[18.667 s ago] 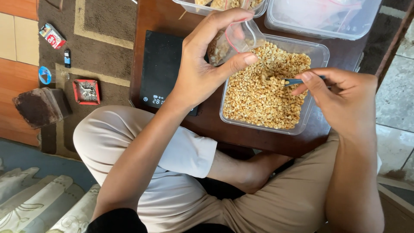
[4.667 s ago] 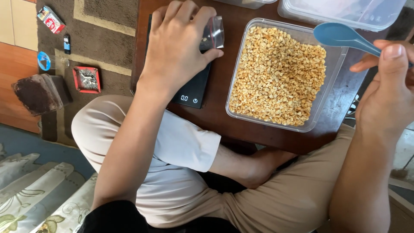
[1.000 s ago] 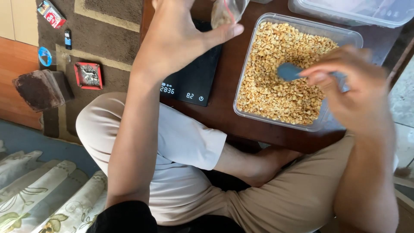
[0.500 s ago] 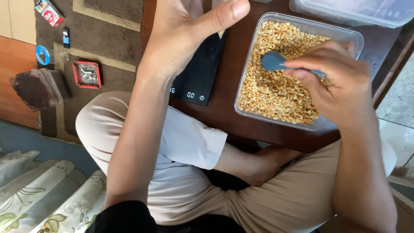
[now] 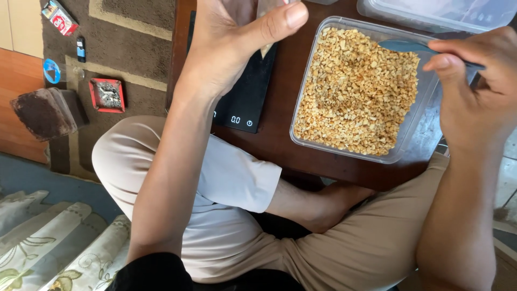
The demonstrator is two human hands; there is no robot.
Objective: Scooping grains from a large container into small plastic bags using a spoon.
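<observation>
My left hand [image 5: 231, 43] is raised above the black digital scale [image 5: 243, 102], pinching a small clear bag [image 5: 265, 49] of which only a corner shows; the rest is cut off by the top edge. Over the far right rim of the tub, my right hand [image 5: 476, 91] grips a blue spoon [image 5: 404, 46], bowl pointing left. The clear plastic tub [image 5: 344, 155] is filled with chopped pale-yellow nuts [image 5: 355, 91] and stands on the dark wooden table [image 5: 277, 148]. I sit cross-legged in front of the table.
A second clear lidded container [image 5: 431, 19] stands behind the tub. On the brown carpet to the left lie a red square ashtray [image 5: 106, 95], a brown block [image 5: 43, 113], a small packet [image 5: 59, 17], a lighter [image 5: 79, 48] and a blue ring [image 5: 52, 71]. A floral cushion [image 5: 59, 242] lies at bottom left.
My right hand has lifted the spoon out of the nuts and drawn it to the tub's far right rim. My left hand stays raised over the scale with the bag.
</observation>
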